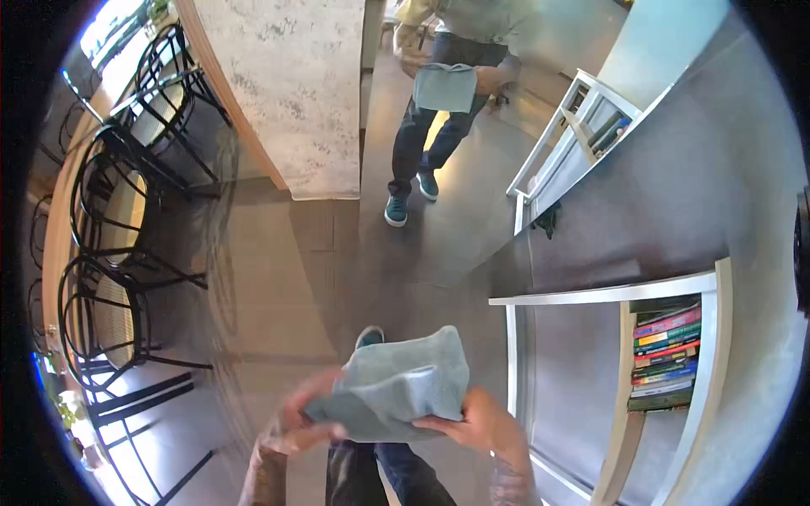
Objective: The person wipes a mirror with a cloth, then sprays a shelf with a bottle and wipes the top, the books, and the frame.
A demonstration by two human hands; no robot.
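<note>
My left hand [297, 422], blurred, seems to grip the lower left edge of a folded grey-blue cloth [396, 384]; my right hand [477, 424] clasps its lower right side. I hold the cloth in front of me, above the dark floor [337, 253], beside a white bookshelf [607, 295].

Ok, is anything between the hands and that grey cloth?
Nothing visible. Both hands grip the grey cloth directly: the left hand, blurred, is at its left end, and the right hand is at its lower right edge.
</note>
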